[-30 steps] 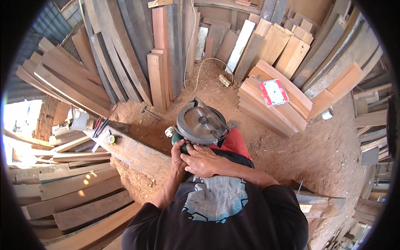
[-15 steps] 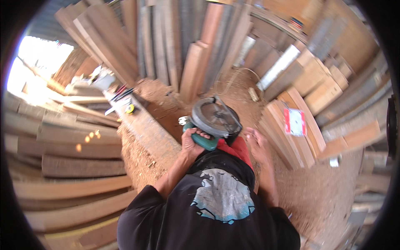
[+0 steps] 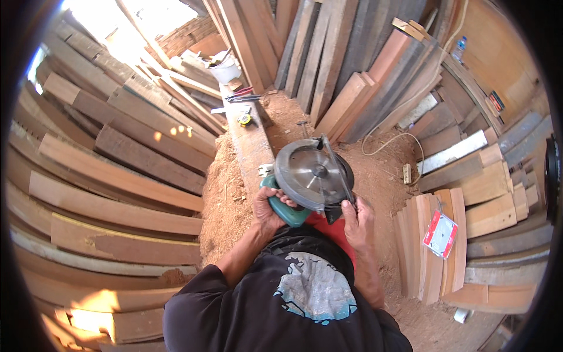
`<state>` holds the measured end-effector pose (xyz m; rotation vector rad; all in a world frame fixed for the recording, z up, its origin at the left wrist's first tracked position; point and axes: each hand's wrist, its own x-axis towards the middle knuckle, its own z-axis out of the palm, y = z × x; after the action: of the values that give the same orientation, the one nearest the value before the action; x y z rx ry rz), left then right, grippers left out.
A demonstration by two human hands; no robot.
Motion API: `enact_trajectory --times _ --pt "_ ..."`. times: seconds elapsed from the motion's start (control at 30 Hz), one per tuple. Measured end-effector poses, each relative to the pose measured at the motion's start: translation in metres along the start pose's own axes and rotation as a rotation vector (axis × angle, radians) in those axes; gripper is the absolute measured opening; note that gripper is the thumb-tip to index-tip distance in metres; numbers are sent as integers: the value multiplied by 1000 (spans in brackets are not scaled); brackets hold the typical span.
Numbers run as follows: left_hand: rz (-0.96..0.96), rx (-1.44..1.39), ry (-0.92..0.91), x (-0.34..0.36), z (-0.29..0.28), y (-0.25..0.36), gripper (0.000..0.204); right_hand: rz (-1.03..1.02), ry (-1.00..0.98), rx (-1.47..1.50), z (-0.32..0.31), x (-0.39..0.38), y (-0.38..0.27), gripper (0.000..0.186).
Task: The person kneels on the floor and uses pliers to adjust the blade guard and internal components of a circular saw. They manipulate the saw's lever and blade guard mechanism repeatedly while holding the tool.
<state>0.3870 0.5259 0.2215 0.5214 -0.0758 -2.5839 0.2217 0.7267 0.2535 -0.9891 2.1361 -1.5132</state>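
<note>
Green-handled circular saw [image 3: 316, 170]: left hand [image 3: 267, 210] round handle [image 3: 287, 212], right hand [image 3: 360, 220] gripping edge; red-white package [image 3: 440, 233] on planks [image 3: 412, 234], lettering too small.

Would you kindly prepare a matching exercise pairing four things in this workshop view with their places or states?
1. left hand
2. right hand
3. tape measure
4. red-and-white package

A. lying on stacked boards
B. at the right side of the circular saw
C. lying on a plank
D. gripping the green handle

Pairs: 1-D, 2-B, 3-C, 4-A
</note>
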Motion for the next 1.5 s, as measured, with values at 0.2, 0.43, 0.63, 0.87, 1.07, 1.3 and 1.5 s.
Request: enact_trajectory --times 0.2,0.43,0.63,0.87,1.07,1.3,1.5 --pt "338 -31 -46 -42 -46 26 40 -17 -206 260 40 12 -31 43" --pt "187 117 132 -39 -80 41 8 82 -348 209 48 0 36 47" --pt "-53 364 138 0 -93 45 10 197 -109 -27 34 30 17 43" --pt "39 409 67 22 -80 36 68 21 -139 -105 75 82 -20 44" --pt "76 612 84 12 -54 23 80 -110 -399 -424 116 146 -59 54" --pt "76 682 86 16 -59 11 82 -12 -700 -659 161 163 -40 65" --pt "77 714 78 16 -60 12 83 -33 -744 -619 146 176 -8 68"
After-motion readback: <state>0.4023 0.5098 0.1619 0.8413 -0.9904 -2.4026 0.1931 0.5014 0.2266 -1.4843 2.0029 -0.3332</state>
